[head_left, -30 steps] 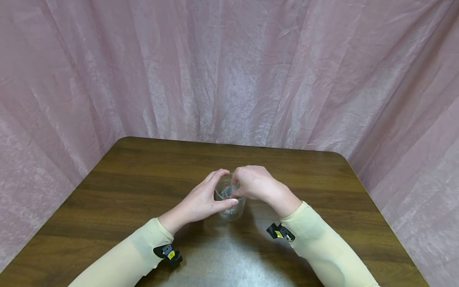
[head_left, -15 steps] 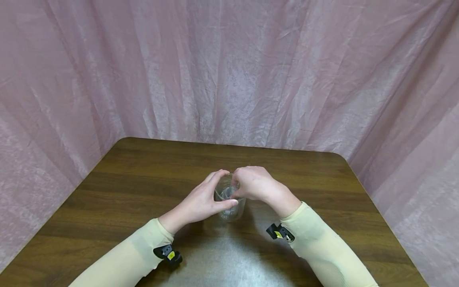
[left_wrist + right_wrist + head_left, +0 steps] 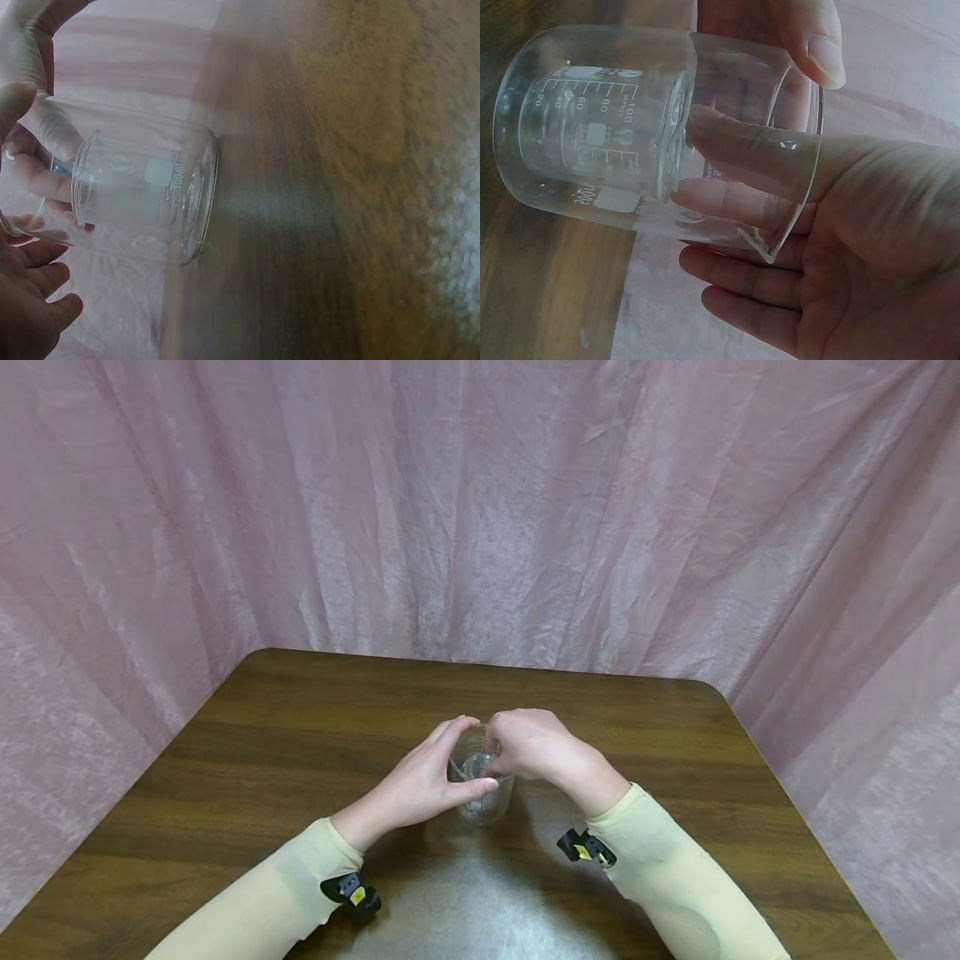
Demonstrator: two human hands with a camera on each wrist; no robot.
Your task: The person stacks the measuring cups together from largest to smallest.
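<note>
A large clear glass beaker (image 3: 483, 810) stands upright on the wooden table. Inside it sits a smaller beaker (image 3: 592, 135), upright, with white graduations up to 100. My left hand (image 3: 420, 781) holds the large beaker near its rim, thumb on the near side and fingers on the far side. From above, my right hand (image 3: 532, 743) reaches into the large beaker. In the right wrist view its thumb and index finger stand apart just at the small beaker's rim; whether they touch it is hard to tell. Its other fingers lie outside the large beaker.
The brown wooden table (image 3: 300, 718) has rounded far corners. Pink curtains (image 3: 480, 527) hang behind it and on both sides. Black wrist cameras are strapped to both sleeves, the left wrist camera (image 3: 351, 893) and the right wrist camera (image 3: 587, 846).
Both hands and the large beaker stay nearly still. In the head view the small beaker seems to have settled slightly lower inside the large one, just below my right fingertips.
</note>
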